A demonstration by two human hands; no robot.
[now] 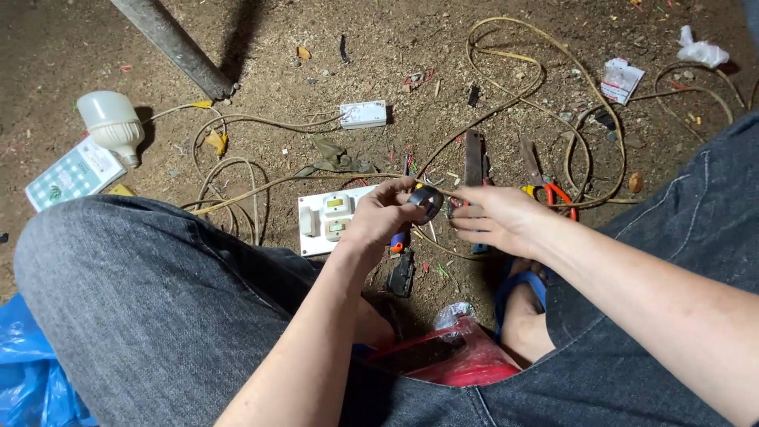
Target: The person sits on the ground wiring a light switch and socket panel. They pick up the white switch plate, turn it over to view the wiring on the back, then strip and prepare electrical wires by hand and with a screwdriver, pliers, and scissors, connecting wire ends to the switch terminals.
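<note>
Here, I see the fingers (405,196) of the left hand (381,215) closed around a small roll of dark tape (427,199), held just above the ground. The right hand (494,217) meets it from the other side; its fingers are curled narrow at the roll's edge, though I cannot tell what, if anything, is pinched between them. A tan wire (316,179) runs in toward the point where the two hands meet.

Directly below the left hand lies a white switch board (326,219) on the dirt floor (79,47). A small black part (402,275) lies near the wrist. Behind the right hand I note orange-handled pliers (560,196) and a rusty flat tool (473,156). Further out, a white socket block (363,114) sits among looped cable (545,75). At far left lie a white bulb (111,122) and its printed box (73,174). A red bag (466,360) rests between the knees, beside a blue sandal (518,289).
</note>
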